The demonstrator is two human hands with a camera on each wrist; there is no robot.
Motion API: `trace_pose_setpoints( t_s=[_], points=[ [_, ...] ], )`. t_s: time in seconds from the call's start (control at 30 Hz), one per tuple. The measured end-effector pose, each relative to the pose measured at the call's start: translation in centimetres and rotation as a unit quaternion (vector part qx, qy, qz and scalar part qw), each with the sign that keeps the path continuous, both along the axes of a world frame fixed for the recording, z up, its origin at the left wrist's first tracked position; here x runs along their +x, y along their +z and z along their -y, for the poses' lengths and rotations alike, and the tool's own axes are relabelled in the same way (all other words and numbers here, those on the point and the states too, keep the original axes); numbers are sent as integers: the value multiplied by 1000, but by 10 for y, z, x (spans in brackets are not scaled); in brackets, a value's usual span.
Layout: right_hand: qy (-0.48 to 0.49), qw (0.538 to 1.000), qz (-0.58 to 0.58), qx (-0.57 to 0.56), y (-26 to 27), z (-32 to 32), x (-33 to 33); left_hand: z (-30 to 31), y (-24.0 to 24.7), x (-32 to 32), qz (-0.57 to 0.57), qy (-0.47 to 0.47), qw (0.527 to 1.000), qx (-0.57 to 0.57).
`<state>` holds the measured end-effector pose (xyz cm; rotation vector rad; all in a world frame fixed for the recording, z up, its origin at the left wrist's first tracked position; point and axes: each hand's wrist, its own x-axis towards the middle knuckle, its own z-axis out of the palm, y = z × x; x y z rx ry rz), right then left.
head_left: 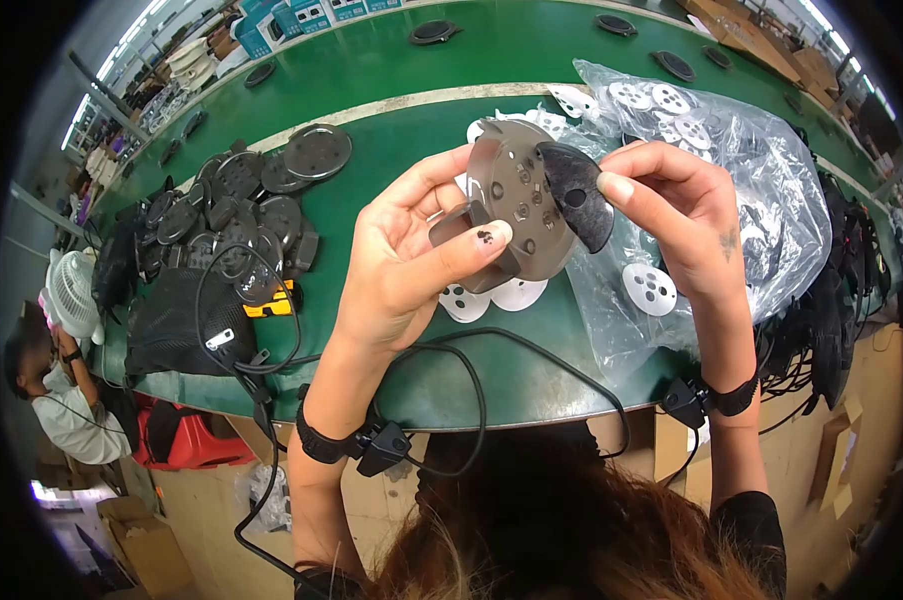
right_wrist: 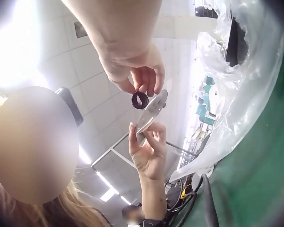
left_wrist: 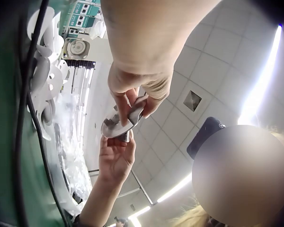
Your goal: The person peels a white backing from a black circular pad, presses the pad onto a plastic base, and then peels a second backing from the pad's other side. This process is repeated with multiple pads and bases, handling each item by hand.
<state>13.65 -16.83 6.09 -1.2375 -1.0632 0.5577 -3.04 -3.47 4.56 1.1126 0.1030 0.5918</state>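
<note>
Holding a smoky grey, translucent plastic disc with small holes and raised fittings (head_left: pixel 508 232) above a green table (head_left: pixel 391 90), a person's left hand (head_left: pixel 383 250) has its thumb and fingers around a projecting part and the edge. The right hand (head_left: pixel 686 200) pinches a thin black half-moon-shaped piece with a round hole (head_left: pixel 589 222) between thumb and fingers, so each grip is closed on something. In the head view the black piece overlaps the disc's right side; whether it is stuck to it or only held over it cannot be told.

The step in hand seems to be fitting the black piece to the disc or peeling it away; which of the two is unclear. Either way, the next move probably calls for a steady left grip and careful control of the thin edge by the right.

To the left lies a heap of dark grey round discs (head_left: pixel 236 178), with a black mesh pouch (head_left: pixel 171 325) nearer the person. White perforated discs (head_left: pixel 519 294) lie below the hands. A crumpled clear plastic bag (head_left: pixel 786 215) holding more white discs spreads beneath the right hand, and a looping black cable (head_left: pixel 556 360) crosses the near table; either could snag a lowered hand.
</note>
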Motion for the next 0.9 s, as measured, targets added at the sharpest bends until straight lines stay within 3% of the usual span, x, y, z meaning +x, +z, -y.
trace_pose_setpoints(
  t_s=[0.9],
  points=[
    [-9, 997, 51, -59, -4, -5, -3, -2, -6, -1, -26, -22, 999, 6]
  ],
)
